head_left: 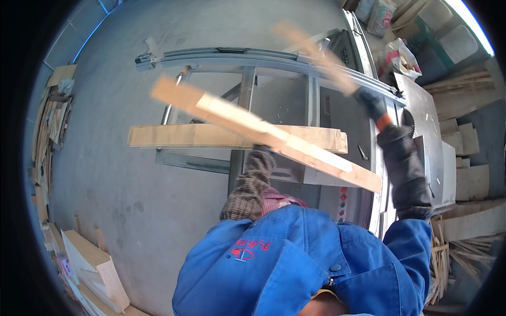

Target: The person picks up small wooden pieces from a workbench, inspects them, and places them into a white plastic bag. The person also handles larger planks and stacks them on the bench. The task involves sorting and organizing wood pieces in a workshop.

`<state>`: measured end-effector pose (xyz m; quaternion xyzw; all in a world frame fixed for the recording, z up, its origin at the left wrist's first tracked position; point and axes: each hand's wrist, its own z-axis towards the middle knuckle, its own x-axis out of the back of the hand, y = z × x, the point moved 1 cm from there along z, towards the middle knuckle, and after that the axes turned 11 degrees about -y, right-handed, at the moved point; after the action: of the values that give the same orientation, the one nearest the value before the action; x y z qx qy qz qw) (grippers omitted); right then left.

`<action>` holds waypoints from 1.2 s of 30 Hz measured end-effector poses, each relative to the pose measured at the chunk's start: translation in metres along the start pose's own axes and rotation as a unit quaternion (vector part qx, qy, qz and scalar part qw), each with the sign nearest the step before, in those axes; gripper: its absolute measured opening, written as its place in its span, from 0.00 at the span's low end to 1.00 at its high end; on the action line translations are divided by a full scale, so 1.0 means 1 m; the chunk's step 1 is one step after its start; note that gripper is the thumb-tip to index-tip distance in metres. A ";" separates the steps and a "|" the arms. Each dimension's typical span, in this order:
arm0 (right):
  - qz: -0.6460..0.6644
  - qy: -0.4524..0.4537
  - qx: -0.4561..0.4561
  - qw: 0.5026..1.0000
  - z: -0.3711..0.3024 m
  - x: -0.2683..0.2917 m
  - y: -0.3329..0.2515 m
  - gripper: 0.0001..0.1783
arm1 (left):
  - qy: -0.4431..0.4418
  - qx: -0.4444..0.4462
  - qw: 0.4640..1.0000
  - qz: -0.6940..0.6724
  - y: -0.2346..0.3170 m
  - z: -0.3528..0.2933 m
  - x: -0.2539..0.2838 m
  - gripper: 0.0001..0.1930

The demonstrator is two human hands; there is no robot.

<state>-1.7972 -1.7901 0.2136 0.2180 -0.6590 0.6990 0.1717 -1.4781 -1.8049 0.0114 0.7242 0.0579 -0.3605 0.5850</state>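
My left hand (262, 149), its sleeve in a checked cuff, is under a long pale wooden board (226, 113) and holds it at a slant; the fingers are mostly hidden beneath the wood. Behind that board, a level stack of wooden boards (179, 136) lies across the metal frame. Over to the right, my right hand (373, 105), in a dark glove with an orange band, grips the near end of a wooden strip (321, 58). Motion smears this strip, which points away to the far left.
A panel saw's sliding frame (232, 55) spans the middle, with a toothed round blade (409, 122) beside my right forearm. Red buttons (343, 198) sit on the machine's near side. Cut boards (472, 181) pile up at the right, wood offcuts (50, 124) at the left.
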 end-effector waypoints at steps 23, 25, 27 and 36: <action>-0.363 0.163 -0.220 0.891 -0.254 -0.065 -0.107 0.23 | -0.010 0.421 0.860 0.290 0.011 -0.083 0.088 0.24; -0.362 0.139 -0.268 0.882 -0.273 -0.063 -0.093 0.22 | -0.018 0.494 0.800 0.341 0.009 -0.077 0.097 0.25; -0.353 0.132 -0.301 0.876 -0.292 -0.065 -0.068 0.20 | -0.066 0.573 0.734 0.358 -0.001 -0.059 0.102 0.27; -0.193 0.071 -0.374 0.904 -0.291 -0.107 0.013 0.30 | -0.446 -0.386 0.507 0.628 0.053 -0.089 -0.193 0.41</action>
<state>-1.7360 -1.4961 0.1351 0.2108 -0.8030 0.3682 0.4185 -1.5528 -1.6765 0.1728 0.0171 -0.5479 -0.1161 0.8283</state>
